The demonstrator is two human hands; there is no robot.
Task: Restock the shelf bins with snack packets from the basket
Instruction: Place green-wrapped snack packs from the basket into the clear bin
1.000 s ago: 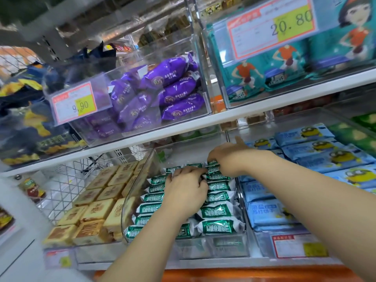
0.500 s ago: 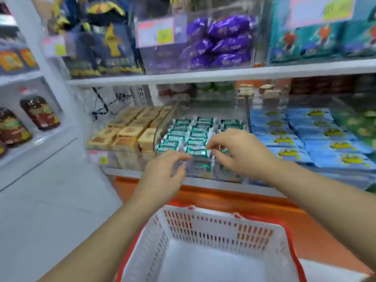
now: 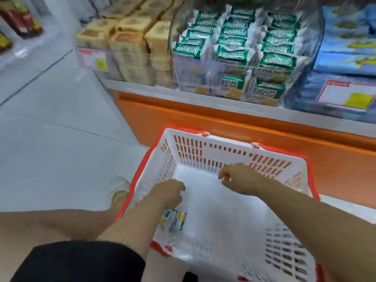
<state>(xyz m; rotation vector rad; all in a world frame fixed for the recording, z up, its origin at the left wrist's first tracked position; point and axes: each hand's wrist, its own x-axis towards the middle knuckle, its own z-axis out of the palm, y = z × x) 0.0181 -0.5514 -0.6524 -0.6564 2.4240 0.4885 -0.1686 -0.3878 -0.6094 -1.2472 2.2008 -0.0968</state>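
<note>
Both bare forearms reach forward, the left hand (image 3: 168,193) from seven o'clock, the right hand (image 3: 242,179) from four o'clock, fingers loosely curled downward, both empty.

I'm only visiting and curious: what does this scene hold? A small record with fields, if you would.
Basket: white, red rim, on the floor before the shelf
In basket: a few green-and-yellow packets near its left wall
Left hand: in the basket over those packets, fingers loosely curled, nothing seen in it
Right hand: in the basket, nothing seen in it
Middle bin: green packets in rows
Neighbours: tan cakes left, blue packets right
</note>
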